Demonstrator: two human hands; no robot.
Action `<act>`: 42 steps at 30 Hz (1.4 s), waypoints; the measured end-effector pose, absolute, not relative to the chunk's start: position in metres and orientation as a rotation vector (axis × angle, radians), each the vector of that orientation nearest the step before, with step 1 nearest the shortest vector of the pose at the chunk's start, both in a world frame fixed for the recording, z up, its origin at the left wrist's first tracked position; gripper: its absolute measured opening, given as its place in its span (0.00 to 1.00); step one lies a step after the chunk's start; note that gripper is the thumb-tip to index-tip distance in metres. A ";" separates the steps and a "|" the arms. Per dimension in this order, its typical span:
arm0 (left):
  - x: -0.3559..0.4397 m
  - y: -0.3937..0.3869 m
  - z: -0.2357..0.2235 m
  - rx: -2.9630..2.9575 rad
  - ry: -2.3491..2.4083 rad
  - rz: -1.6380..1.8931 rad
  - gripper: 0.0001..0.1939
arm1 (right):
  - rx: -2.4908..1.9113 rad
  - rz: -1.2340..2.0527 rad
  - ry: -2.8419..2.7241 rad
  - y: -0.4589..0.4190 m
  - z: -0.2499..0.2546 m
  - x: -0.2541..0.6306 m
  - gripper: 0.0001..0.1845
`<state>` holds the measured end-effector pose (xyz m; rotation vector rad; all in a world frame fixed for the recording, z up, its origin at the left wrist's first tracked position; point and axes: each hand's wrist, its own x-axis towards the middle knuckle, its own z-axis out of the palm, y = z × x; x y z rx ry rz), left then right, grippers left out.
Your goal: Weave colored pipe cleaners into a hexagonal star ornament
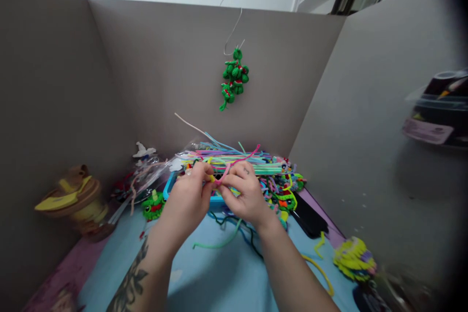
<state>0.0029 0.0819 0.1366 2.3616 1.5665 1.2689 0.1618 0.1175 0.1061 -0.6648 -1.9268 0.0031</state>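
Pipe cleaner [225, 173], pink, is at the dial centre, raised between both hands; clock bearings are taken from there. Left hand [193, 191]: grip pinching the piece between thumb and fingers, where a short yellow strand [212, 178] shows. Right hand [245, 192]: grip pinching the pink length, thumb against fingers. At 12 o'clock, a blue tray [169, 186] bears loose coloured stems [270, 168]; higher, a green cluster [234, 74] hangs from wire. Between 8 and 9, a green figure [153, 205] rests on the blue-covered worktop [219, 280]. Between 3 and 4, a black flat object [310, 217] lies. At 4, a yellow fuzzy piece [354, 258].
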 end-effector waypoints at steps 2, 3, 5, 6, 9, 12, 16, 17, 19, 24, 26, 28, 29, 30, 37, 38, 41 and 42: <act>0.004 0.082 0.137 2.377 1.574 1.256 0.10 | -0.639 0.040 -1.913 0.118 0.106 0.161 0.06; 0.004 0.082 0.137 2.380 1.581 1.251 0.10 | -0.628 0.056 -1.903 0.119 0.106 0.161 0.07; 0.005 0.081 0.137 2.385 1.580 1.248 0.10 | -0.624 0.077 -1.884 0.119 0.105 0.160 0.08; 0.004 0.082 0.137 2.386 1.568 1.249 0.10 | -0.631 0.078 -1.880 0.120 0.105 0.160 0.08; 0.002 0.084 0.135 2.371 1.520 1.268 0.10 | -0.682 0.047 -1.875 0.120 0.103 0.160 0.06; -0.006 0.089 0.135 2.212 1.536 1.374 0.09 | -0.725 0.002 -1.783 0.121 0.104 0.162 0.05; -0.015 0.096 0.135 1.863 1.404 1.591 0.11 | -0.849 0.077 -1.507 0.127 0.104 0.169 0.05; -0.016 0.097 0.135 1.800 1.346 1.612 0.12 | -0.886 0.135 -1.460 0.130 0.103 0.171 0.05; -0.016 0.099 0.135 1.718 1.253 1.612 0.12 | -0.921 0.324 -1.412 0.136 0.100 0.172 0.06; -0.012 0.100 0.134 1.651 1.142 1.565 0.13 | -0.838 0.878 -1.203 0.145 0.093 0.166 0.22; -0.011 0.100 0.134 1.635 1.102 1.558 0.13 | -0.829 0.962 -1.123 0.146 0.094 0.164 0.24; -0.010 0.099 0.136 1.615 1.084 1.557 0.13 | -0.828 1.010 -1.070 0.146 0.095 0.164 0.23; -0.009 0.099 0.136 1.607 1.083 1.557 0.14 | -0.826 1.035 -1.068 0.145 0.096 0.164 0.20; -0.009 0.099 0.137 1.603 1.085 1.556 0.14 | -0.821 1.057 -1.081 0.145 0.096 0.164 0.18; -0.012 0.106 0.129 1.788 1.339 1.533 0.13 | -0.752 0.715 -1.070 0.132 0.101 0.167 0.12; -0.013 0.108 0.127 1.806 1.395 1.539 0.13 | -0.726 0.657 -1.076 0.129 0.102 0.168 0.10; -0.019 0.117 0.119 1.789 1.536 1.572 0.13 | -0.601 0.530 -1.136 0.114 0.109 0.172 0.07; -0.021 0.119 0.117 1.779 1.581 1.584 0.13 | -0.555 0.483 -1.172 0.108 0.111 0.173 0.07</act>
